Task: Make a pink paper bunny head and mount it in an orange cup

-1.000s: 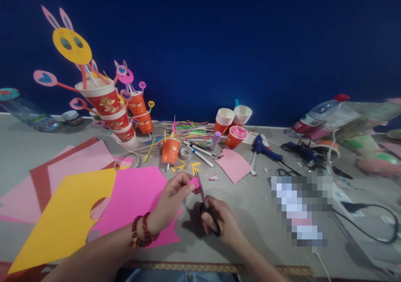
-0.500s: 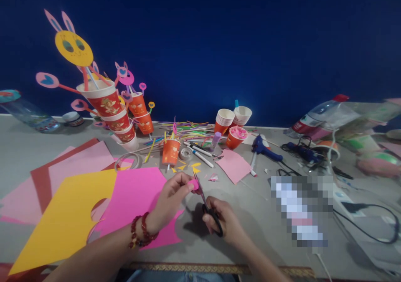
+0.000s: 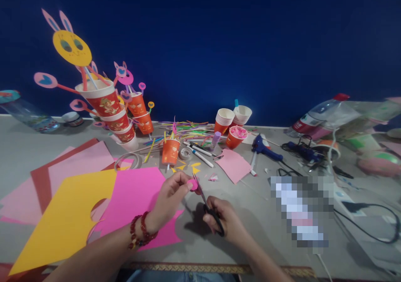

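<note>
Between the thumb and fingers of my left hand (image 3: 172,194) is a small pink paper piece (image 3: 193,184), roundish in outline. My right hand (image 3: 224,219) is closed around the black handles of the scissors (image 3: 203,194), whose blades point up and away beside the paper's right edge. Under my left wrist lies a bright pink sheet (image 3: 134,194), with a yellow sheet (image 3: 62,215) to its left. Yellow paper scraps (image 3: 196,165) lie just beyond my fingertips.
Decorated cup figures (image 3: 108,102) stand at the back left. An orange cup (image 3: 171,151), tape roll (image 3: 185,153) and pens (image 3: 200,156) lie ahead. A blue glue gun (image 3: 265,149), cables and a bottle (image 3: 316,117) are on the right.
The pink paper piece and my left fingertips have shifted very slightly left. Both hands keep their grips.
</note>
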The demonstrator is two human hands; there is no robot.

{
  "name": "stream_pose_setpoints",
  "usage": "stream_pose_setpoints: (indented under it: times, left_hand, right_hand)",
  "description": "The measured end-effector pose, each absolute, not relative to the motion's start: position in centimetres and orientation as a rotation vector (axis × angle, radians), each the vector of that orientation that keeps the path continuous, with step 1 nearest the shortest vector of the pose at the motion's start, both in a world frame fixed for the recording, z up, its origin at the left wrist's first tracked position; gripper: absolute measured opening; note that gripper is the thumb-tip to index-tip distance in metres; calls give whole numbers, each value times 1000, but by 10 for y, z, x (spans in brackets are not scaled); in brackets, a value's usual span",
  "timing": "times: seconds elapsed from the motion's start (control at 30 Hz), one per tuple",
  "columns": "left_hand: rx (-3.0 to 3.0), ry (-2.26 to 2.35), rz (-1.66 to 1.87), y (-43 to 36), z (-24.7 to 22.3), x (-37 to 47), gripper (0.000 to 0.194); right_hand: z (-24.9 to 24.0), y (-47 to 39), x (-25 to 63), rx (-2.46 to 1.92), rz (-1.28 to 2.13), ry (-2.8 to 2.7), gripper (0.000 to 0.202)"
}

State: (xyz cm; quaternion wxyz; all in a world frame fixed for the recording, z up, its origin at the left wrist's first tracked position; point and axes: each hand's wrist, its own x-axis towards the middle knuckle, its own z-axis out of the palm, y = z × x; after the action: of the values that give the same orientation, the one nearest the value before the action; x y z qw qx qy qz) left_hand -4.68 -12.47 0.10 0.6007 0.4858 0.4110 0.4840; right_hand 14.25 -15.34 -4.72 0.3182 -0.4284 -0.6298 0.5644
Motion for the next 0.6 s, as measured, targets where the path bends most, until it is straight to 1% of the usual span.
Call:
stream_pose_setpoints:
  times: [0.17,0.27,0.47,0.6]
  left_hand:
    - [1128,895,1173,-124,3,-50,20]
    - [1146,891,1179,-124,6,-51,20]
    - [1216,916,1120,-121,4,-51,22]
    - [1245,844,1087,-121,-1,-51,19]
  right_hand:
    - [-42,-151,146,-1175,1413,-1651,61]
    - [-39,-151,148,-1192,1496,-1586,62]
    - [-40,-152,147,-1093,1645,-1551,64]
    - [-41,-152,146,-1091,1686,-1528,63]
